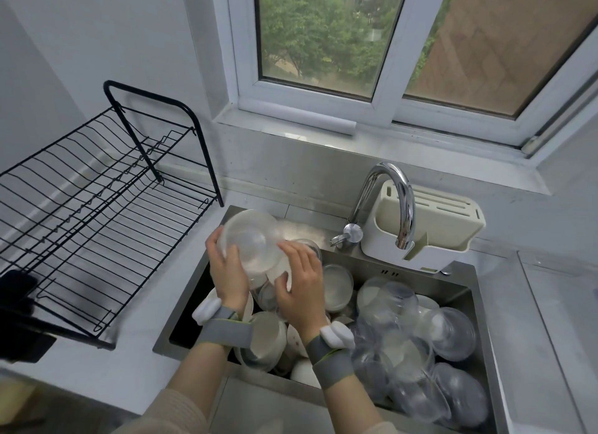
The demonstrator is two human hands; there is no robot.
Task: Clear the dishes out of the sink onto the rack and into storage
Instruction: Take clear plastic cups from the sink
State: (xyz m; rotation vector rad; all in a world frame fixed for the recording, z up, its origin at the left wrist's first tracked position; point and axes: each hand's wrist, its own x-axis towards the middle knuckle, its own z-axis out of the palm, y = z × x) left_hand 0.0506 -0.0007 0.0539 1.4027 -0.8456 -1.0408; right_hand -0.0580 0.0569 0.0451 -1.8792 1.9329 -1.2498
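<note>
Both our hands hold dishes above the back left part of the sink point(466, 281). Our left hand point(226, 268) has its grip closed round the edge of a clear plastic bowl point(250, 239), fingers curled over the near rim, the bowl tilted with its bottom toward us. Our right hand point(302, 280) curls its fingers over a white dish point(281, 270) that sits just under and against the clear bowl, so that grip is closed on the dish too. A grey strap with a white tracker is wrapped on each wrist.

Below the hands the sink is heaped with dishes: white bowls point(268, 339) stacked at the near left, a round white bowl point(336, 286) just right of our right hand, and a pile of clear plastic containers point(417, 352) filling the right half.

Behind the sink a chrome faucet point(393, 200) arches over the rim, and a cream utensil caddy point(430, 224) stands just behind it. Left of the sink, on the counter point(129, 362), stands a black wire dish rack point(97, 213), with a dark object at its near left end, too blurred to make out. Beyond the sink a window point(323, 45) looks onto green trees.
</note>
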